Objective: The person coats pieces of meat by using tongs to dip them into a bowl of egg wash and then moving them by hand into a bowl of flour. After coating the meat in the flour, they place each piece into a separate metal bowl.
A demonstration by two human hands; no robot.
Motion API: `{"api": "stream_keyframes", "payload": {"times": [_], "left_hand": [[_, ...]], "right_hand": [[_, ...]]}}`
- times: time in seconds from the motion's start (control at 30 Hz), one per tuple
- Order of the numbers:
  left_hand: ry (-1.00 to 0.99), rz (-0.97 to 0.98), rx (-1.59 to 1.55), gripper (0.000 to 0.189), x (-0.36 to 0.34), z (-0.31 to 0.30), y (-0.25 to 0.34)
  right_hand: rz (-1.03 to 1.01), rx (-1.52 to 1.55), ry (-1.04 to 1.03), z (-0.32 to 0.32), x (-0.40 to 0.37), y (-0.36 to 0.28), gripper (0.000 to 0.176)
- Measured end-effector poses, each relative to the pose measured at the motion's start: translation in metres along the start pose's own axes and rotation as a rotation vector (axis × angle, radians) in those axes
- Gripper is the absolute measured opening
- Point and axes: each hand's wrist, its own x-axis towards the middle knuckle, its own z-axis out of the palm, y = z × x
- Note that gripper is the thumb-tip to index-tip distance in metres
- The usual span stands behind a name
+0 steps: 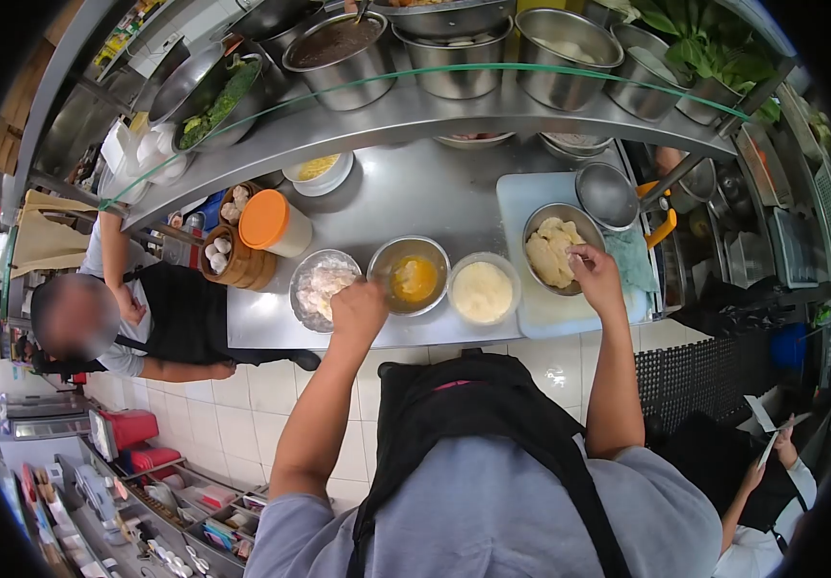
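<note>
My left hand is closed at the right rim of a metal bowl of white, floury coating. Its fingertips point down and are mostly hidden, so I cannot make out what they hold. Beside it stands a metal bowl with beaten egg, then a clear bowl of pale yellow crumbs. On the right, my right hand reaches into a metal bowl, its fingers pinched on a pale, soft-looking fillet. More such pieces lie in that bowl.
Under the bowl is a pale blue cutting board, with an empty metal bowl behind. An orange-lidded tub and bamboo steamers stand left. A steel shelf overhangs the counter. One co-worker stands left, another right.
</note>
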Motion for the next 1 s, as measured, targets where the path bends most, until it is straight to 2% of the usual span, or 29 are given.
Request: {"api": "stream_keyframes", "payload": {"times": [0.07, 0.23, 0.3, 0.43, 0.5, 0.53, 0.6, 0.63, 0.7, 0.83, 0.93, 1.0], "left_hand": [[-0.018, 0.137, 0.008, 0.020, -0.007, 0.006, -0.001], [-0.124, 0.165, 0.103, 0.021, -0.005, 0.060, 0.001], [-0.137, 0.170, 0.087, 0.022, 0.000, 0.056, 0.000], [-0.034, 0.066, -0.040, 0.021, 0.000, 0.004, -0.006], [0.022, -0.009, -0.155, 0.022, -0.001, -0.016, -0.015], [0.023, -0.007, -0.153, 0.022, -0.002, -0.026, -0.019], [0.024, -0.047, -0.245, 0.021, -0.006, -0.047, -0.024], [0.019, -0.065, -0.251, 0.020, -0.008, -0.058, -0.025], [0.035, -0.084, -0.268, 0.020, -0.016, -0.082, -0.020], [0.087, -0.140, -0.310, 0.017, -0.027, -0.078, -0.014], [0.065, -0.171, -0.316, 0.018, -0.028, -0.046, -0.015], [0.075, -0.187, -0.334, 0.018, -0.033, -0.041, -0.019]], "right_hand": [[0.013, -0.022, 0.001, 0.001, 0.003, 0.003, 0.021], [-0.031, -0.012, -0.024, 0.012, 0.007, -0.007, 0.022], [-0.069, -0.018, -0.020, 0.023, 0.008, -0.018, 0.021], [-0.180, 0.014, -0.200, 0.062, -0.003, -0.044, 0.018], [-0.211, -0.126, -0.354, 0.087, -0.006, -0.045, 0.027], [-0.210, -0.124, -0.352, 0.099, -0.009, -0.044, 0.027], [-0.342, -0.592, -0.419, 0.123, -0.017, -0.040, 0.047], [-0.342, -0.591, -0.418, 0.135, -0.018, -0.037, 0.047], [-0.174, -0.840, -0.530, 0.157, -0.018, -0.029, 0.062], [-0.174, -0.905, -0.528, 0.180, -0.015, -0.020, 0.063], [-0.161, -0.861, -0.653, 0.185, -0.005, -0.015, 0.061], [-0.286, -0.890, -0.595, 0.182, -0.006, -0.017, 0.059]]}}
